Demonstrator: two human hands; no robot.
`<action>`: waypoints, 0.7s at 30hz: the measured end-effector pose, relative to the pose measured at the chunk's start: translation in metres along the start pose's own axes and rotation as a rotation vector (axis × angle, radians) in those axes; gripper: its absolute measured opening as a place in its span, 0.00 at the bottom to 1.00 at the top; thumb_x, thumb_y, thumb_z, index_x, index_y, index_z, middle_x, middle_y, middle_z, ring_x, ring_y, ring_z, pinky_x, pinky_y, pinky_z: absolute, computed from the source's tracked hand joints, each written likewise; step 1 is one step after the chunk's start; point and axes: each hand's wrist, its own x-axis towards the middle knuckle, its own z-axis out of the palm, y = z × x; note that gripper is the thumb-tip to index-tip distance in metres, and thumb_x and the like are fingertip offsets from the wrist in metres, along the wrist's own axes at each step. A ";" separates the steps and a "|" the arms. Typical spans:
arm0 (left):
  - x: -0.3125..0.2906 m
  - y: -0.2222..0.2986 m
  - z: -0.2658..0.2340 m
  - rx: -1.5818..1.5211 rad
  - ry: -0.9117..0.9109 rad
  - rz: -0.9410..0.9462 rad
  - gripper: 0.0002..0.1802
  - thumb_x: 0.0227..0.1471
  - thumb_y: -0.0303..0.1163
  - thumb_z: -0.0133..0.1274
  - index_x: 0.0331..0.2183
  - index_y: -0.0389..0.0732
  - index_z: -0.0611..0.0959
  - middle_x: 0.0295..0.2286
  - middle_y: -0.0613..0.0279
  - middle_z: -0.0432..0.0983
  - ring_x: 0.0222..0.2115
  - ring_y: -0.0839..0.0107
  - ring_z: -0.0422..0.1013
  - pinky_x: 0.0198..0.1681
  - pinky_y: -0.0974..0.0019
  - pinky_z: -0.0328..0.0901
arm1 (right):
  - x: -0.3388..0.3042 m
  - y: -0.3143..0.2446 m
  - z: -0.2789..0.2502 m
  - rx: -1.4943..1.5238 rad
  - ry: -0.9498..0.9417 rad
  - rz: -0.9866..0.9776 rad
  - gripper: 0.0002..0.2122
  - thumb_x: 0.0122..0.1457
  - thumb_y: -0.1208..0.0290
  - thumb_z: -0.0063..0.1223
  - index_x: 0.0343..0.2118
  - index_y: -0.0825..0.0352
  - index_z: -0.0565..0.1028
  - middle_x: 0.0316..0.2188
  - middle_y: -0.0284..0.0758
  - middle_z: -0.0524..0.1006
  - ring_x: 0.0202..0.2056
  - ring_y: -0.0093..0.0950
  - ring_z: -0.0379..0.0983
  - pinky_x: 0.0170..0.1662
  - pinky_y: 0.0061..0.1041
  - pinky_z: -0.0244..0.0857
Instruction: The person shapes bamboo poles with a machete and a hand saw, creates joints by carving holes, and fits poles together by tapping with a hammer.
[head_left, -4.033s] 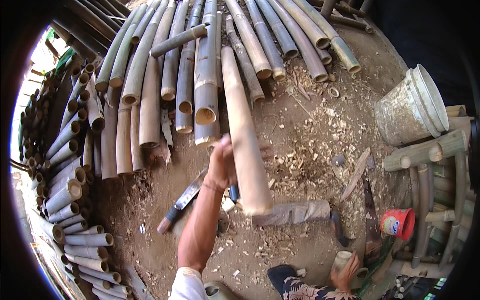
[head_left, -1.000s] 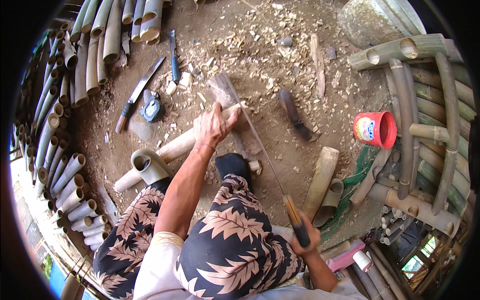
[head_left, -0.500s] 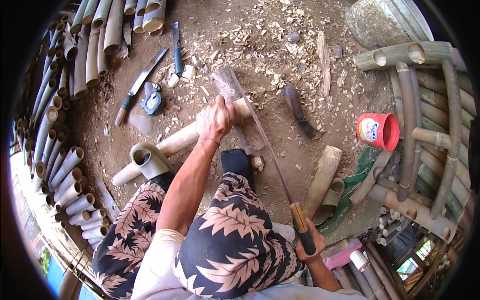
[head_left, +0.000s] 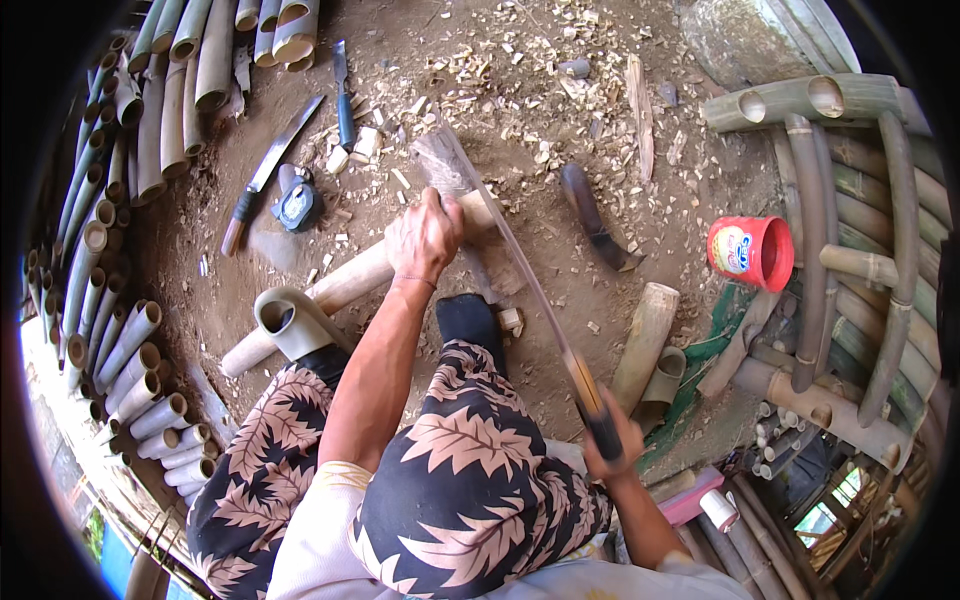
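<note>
My left hand [head_left: 425, 237] is closed on a pale bamboo pole [head_left: 352, 280] near its far right end, thumb toward the saw. In my right hand [head_left: 612, 440] is the dark, yellow-marked handle of a long, thin saw [head_left: 520, 262]. Its blade, smeared by motion, slants up and left across the pole's end, just right of my left hand. Whether the teeth have cut in cannot be made out. Under the pole's right end lies a weathered wooden block [head_left: 444, 165]. The lower left of the pole passes beside a cut bamboo tube [head_left: 300, 322] near my foot.
At the left lie a long knife [head_left: 272, 172], a blue-handled chisel [head_left: 345, 110] and a dark blue tool [head_left: 298, 204]. A curved dark-handled blade [head_left: 597, 220] and a red bucket [head_left: 750, 252] are to the right. Bamboo tubes [head_left: 130, 370] line the left side. Wood chips [head_left: 510, 75] litter the ground.
My right hand has pushed the saw forward, up and left, so its blade reaches farther past the pole. My left hand keeps its hold; the whole view has shifted slightly.
</note>
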 end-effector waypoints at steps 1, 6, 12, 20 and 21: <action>0.002 0.006 0.002 -0.011 0.003 0.011 0.20 0.60 0.46 0.39 0.32 0.39 0.75 0.23 0.36 0.77 0.27 0.39 0.75 0.34 0.43 0.68 | 0.038 0.009 0.024 -0.031 0.008 -0.020 0.28 0.44 0.76 0.56 0.53 0.77 0.71 0.25 0.42 0.78 0.18 0.33 0.74 0.24 0.30 0.69; 0.000 -0.005 0.000 -0.021 -0.023 0.003 0.20 0.59 0.47 0.40 0.32 0.39 0.75 0.24 0.35 0.77 0.28 0.38 0.75 0.35 0.43 0.68 | 0.073 -0.005 0.038 0.119 -0.037 0.050 0.24 0.48 0.76 0.56 0.51 0.76 0.72 0.33 0.46 0.81 0.28 0.38 0.80 0.30 0.28 0.71; -0.002 -0.004 0.001 -0.002 -0.024 -0.010 0.20 0.57 0.48 0.42 0.32 0.40 0.76 0.24 0.35 0.77 0.28 0.39 0.75 0.35 0.43 0.69 | -0.023 0.015 0.002 0.023 -0.037 0.034 0.25 0.47 0.76 0.57 0.51 0.78 0.71 0.37 0.50 0.80 0.31 0.39 0.81 0.31 0.31 0.72; 0.000 0.012 0.001 0.025 -0.023 -0.004 0.21 0.57 0.49 0.42 0.33 0.39 0.77 0.26 0.40 0.79 0.31 0.45 0.78 0.38 0.48 0.70 | 0.178 -0.037 0.055 0.606 0.251 -0.109 0.24 0.49 0.79 0.54 0.52 0.79 0.71 0.25 0.37 0.77 0.23 0.22 0.73 0.28 0.21 0.69; -0.004 0.003 0.000 -0.011 -0.001 -0.029 0.22 0.57 0.50 0.43 0.34 0.40 0.77 0.27 0.41 0.80 0.31 0.47 0.78 0.37 0.49 0.71 | 0.179 -0.050 0.037 0.576 0.270 -0.140 0.21 0.50 0.80 0.53 0.50 0.78 0.72 0.26 0.37 0.77 0.24 0.23 0.73 0.28 0.22 0.70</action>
